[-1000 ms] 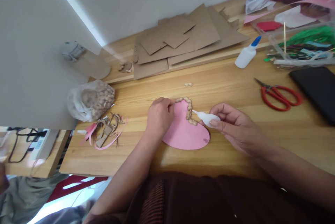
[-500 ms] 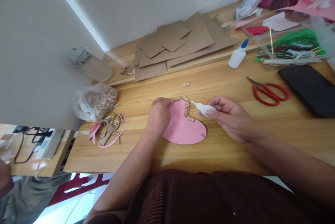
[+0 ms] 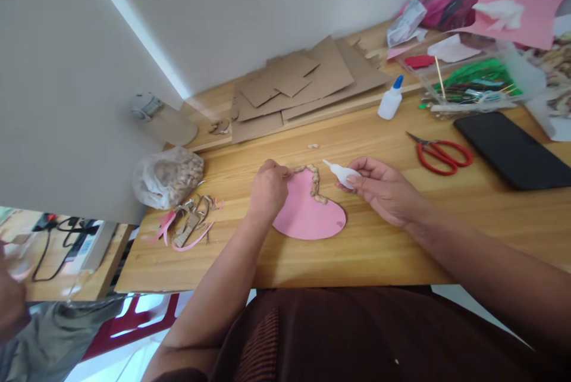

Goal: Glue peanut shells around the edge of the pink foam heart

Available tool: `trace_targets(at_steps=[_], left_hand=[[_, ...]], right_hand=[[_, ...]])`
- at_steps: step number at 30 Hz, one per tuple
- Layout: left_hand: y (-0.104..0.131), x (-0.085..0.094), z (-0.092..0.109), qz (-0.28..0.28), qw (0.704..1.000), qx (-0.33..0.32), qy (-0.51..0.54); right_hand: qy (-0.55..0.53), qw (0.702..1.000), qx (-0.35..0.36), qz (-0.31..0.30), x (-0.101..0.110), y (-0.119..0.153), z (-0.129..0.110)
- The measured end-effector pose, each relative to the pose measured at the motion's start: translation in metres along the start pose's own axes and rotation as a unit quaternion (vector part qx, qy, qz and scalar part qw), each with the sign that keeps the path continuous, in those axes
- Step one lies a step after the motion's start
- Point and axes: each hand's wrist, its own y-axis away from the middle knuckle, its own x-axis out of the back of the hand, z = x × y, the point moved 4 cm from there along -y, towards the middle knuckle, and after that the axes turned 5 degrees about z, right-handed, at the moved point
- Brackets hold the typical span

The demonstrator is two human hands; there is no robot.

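Note:
A pink heart-like cutout (image 3: 307, 215) lies flat on the wooden table, with a row of peanuts (image 3: 315, 182) along its upper edge and notch. At the row's left end, my left hand (image 3: 269, 190) is closed, its fingertips pressed together at the cutout's edge; whatever they pinch is hidden. My right hand (image 3: 379, 185) grips a small white squeeze bottle (image 3: 345, 176) with a thin nozzle. That nozzle points up and left, just right of the peanuts and apart from them. One loose peanut (image 3: 313, 146) lies beyond the cutout.
Red-handled scissors (image 3: 441, 155), a black phone (image 3: 513, 150) and a blue-capped bottle (image 3: 390, 101) lie or stand to the right. Cardboard sheets (image 3: 307, 81) lie at the back. On the left are a bag of peanuts (image 3: 172, 177) and scraps (image 3: 190, 224). Another person's hand (image 3: 11, 298) shows far left.
The squeeze bottle's nozzle has drawn slightly away from the peanuts, up and to the right relative to the cutout. My left hand stays at the edge. The whole view has shifted a little.

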Motion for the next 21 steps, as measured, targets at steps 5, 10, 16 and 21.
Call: trace_targets(at_steps=[5, 10, 16, 21], left_hand=[[-0.002, 0.003, 0.004, -0.026, 0.998, -0.012, -0.05], [-0.002, 0.001, 0.006, -0.034, 0.996, -0.027, -0.082], [-0.005, 0.001, 0.009, -0.045, 0.992, -0.055, -0.102], [-0.006, 0.008, 0.018, -0.06, 0.987, -0.034, -0.148]], right_hand=[[-0.003, 1.0, 0.009, 0.005, 0.001, -0.002, 0.0], [0.003, 1.0, 0.017, 0.013, 0.002, -0.004, -0.002], [0.004, 0.999, 0.034, 0.019, 0.006, -0.009, -0.002], [0.014, 0.999, 0.05, 0.015, 0.006, -0.01, -0.004]])
